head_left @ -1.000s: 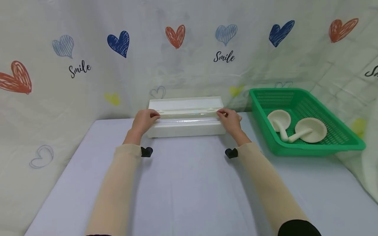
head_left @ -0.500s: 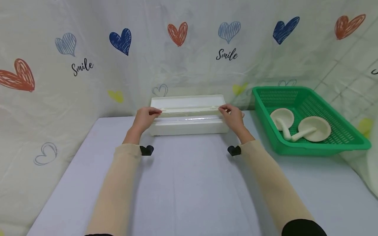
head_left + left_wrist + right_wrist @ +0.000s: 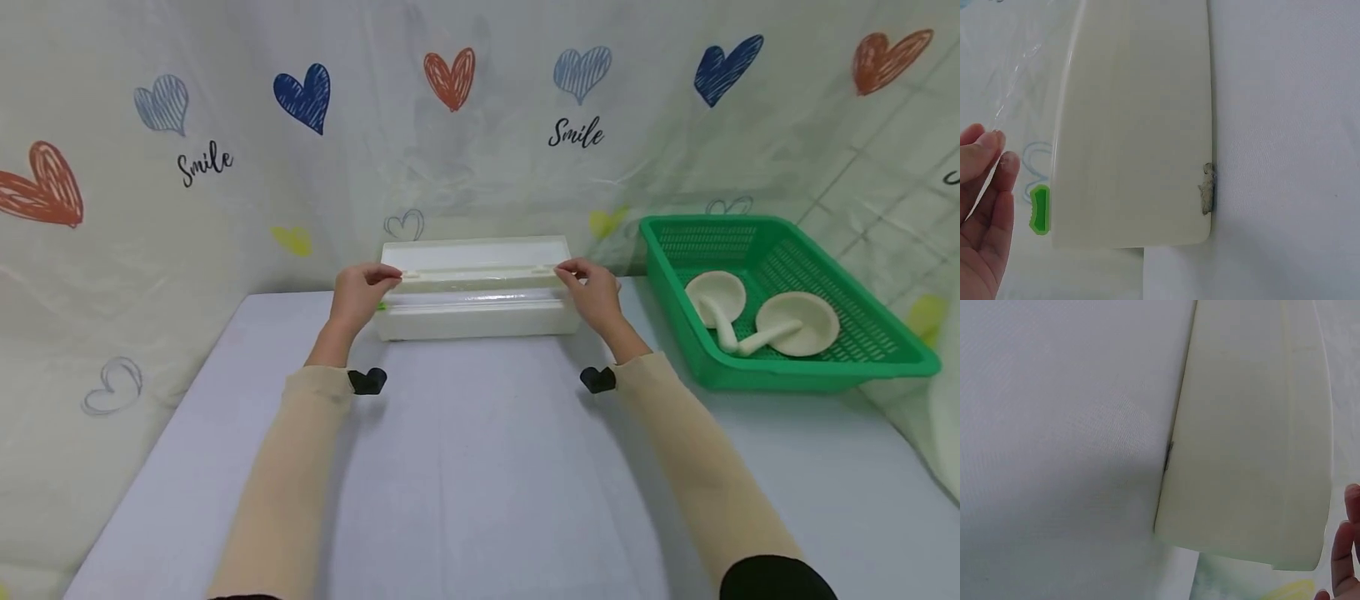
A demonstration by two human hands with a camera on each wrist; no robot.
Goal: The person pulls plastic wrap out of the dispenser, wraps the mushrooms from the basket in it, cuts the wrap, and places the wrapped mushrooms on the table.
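A long white cling film dispenser (image 3: 480, 323) stands at the back of the table with its lid (image 3: 476, 252) raised. My left hand (image 3: 358, 296) pinches one end of the cling film (image 3: 1015, 72) between thumb and fingertips, just above the box's left end. In the left wrist view the film stretches taut and clear from those fingertips. Just below them a green slide cutter (image 3: 1040, 210) shows at the box edge. Opposite, my right hand (image 3: 595, 293) pinches the film's other end in the head view. Only a few of its fingers (image 3: 1342, 550) enter the right wrist view.
At the right a green plastic basket (image 3: 787, 379) holds two cream-coloured ladle-like scoops (image 3: 798, 323). A white cloth covers the table (image 3: 480, 467). Behind the dispenser hangs a curtain (image 3: 495, 183) printed with hearts.
Both hands have risen slightly with the film's edge, more film showing above the box. The left hand has shifted a little outward, exposing the green cutter. The head view has shifted slightly.
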